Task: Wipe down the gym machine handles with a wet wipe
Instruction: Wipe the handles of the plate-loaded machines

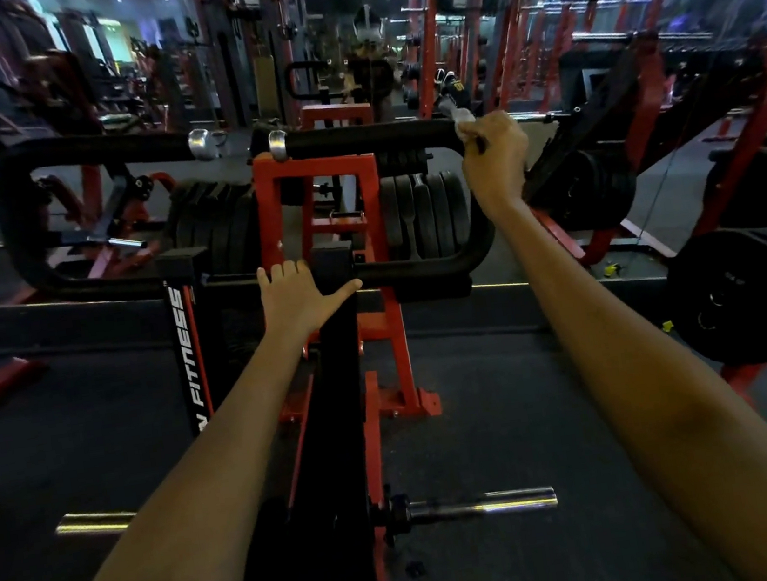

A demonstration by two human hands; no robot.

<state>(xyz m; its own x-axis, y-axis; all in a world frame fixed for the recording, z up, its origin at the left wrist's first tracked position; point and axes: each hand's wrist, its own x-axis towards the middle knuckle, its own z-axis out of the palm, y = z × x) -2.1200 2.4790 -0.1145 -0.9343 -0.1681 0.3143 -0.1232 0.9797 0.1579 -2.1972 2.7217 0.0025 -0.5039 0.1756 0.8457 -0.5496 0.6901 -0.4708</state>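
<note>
Wet wipe (464,121) was on the right handle (366,138), at its outer bend.
Right hand (495,153) was clenched round wipe and bar; left hand (296,294), fingers straight, rested on the machine's black pad (337,345). Progress unclear: probably mid-job, left handle (95,150) untouched. Wipe mostly hidden by fingers; dim, blurry background.

left arm: stretched forward, forearm bare, wrist straight.
left hand (296,288): back up, fingers straight and together, thumb spread out to the right.
right arm: stretched forward and higher, forearm bare.
right hand (495,151): fingers curled tight round something gripped at the fingertips, knuckles toward the camera.
</note>
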